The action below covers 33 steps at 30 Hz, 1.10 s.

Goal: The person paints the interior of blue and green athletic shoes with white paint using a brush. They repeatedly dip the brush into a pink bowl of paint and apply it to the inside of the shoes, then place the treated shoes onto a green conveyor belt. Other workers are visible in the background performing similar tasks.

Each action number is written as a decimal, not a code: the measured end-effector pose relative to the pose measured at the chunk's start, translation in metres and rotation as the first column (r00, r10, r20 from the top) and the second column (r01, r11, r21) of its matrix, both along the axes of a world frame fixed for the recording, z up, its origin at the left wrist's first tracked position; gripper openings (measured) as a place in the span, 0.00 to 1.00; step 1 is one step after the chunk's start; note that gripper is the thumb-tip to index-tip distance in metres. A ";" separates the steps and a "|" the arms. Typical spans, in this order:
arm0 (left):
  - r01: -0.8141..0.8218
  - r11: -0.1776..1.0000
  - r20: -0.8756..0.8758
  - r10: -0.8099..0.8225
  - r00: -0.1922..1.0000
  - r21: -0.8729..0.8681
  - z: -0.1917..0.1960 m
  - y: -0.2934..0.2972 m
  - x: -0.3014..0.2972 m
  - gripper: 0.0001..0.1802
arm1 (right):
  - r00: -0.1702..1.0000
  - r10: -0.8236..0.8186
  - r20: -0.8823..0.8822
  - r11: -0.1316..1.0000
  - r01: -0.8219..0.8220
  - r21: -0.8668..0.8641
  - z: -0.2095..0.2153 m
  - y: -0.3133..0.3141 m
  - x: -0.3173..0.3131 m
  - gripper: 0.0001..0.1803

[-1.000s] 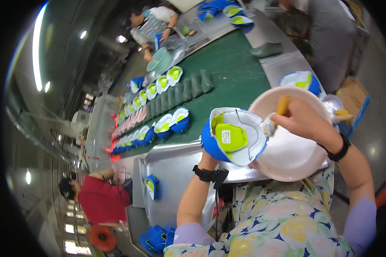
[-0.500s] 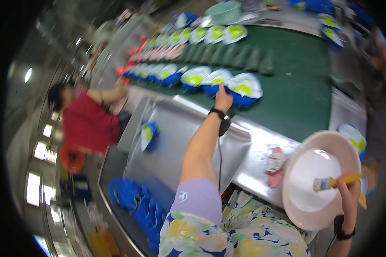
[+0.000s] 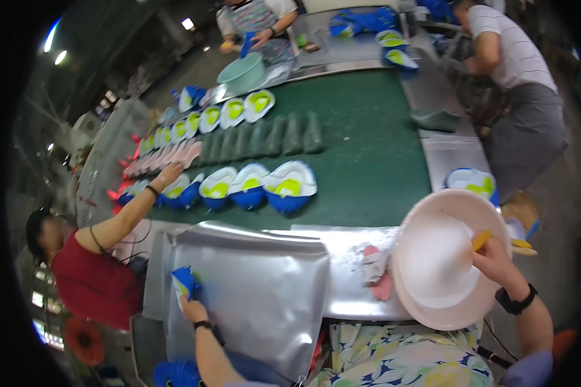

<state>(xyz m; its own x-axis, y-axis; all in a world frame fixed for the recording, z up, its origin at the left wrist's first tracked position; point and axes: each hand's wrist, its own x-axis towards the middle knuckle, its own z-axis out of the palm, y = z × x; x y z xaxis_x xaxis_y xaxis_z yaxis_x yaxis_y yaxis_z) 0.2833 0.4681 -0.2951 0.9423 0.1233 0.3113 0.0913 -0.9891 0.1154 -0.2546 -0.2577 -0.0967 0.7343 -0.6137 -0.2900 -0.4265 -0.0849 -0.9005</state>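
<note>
A small blue, white and lime-green fabric shoe upper [image 3: 184,277] is at the left side of a shallow silver metal tray [image 3: 258,271]; the person's left hand [image 3: 194,309] meets its lower end with the fingertips, though I cannot tell whether they pinch it; the right hand [image 3: 495,259] is closed around a yellow-handled brush [image 3: 481,240], its blurred head over white liquid [image 3: 432,274] in a round pale pink basin [image 3: 447,318]; just left of the basin lies a crumpled pink-and-whitish scrap [image 3: 381,288]; beyond the tray, a green worktop [image 3: 374,148] carries a near row of blue-and-white uppers [image 3: 290,187], a middle row of dark grey-green foot-shaped forms [image 3: 271,137] and pink ones [image 3: 177,156], and a far row of lime-lined uppers [image 3: 232,113]; at left, a co-worker in a red top [image 3: 97,277] reaches toward the rows; at the far side, another person [image 3: 255,19] works by a pale green basin [image 3: 242,74].
</note>
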 end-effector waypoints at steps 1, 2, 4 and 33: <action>0.053 0.995 0.058 -0.049 0.997 -0.083 0.018 -0.007 0.004 0.19 | 1.000 -0.012 -0.013 0.999 0.012 -0.034 0.000 -0.004 -0.003 0.09; 0.131 0.978 0.130 -0.110 0.985 -0.164 0.041 -0.015 0.006 0.18 | 1.000 -0.005 -0.027 0.998 0.004 -0.058 -0.002 -0.010 -0.004 0.09; 0.412 0.837 0.241 -0.343 0.908 -0.361 0.096 -0.066 0.004 0.17 | 1.000 -0.026 -0.012 0.994 0.025 -0.104 -0.006 -0.020 -0.010 0.10; 0.239 0.127 -0.094 -0.985 0.145 -0.963 0.242 -0.439 -0.226 0.33 | 0.953 0.255 0.164 0.866 -0.150 -0.476 0.025 -0.025 -0.051 0.09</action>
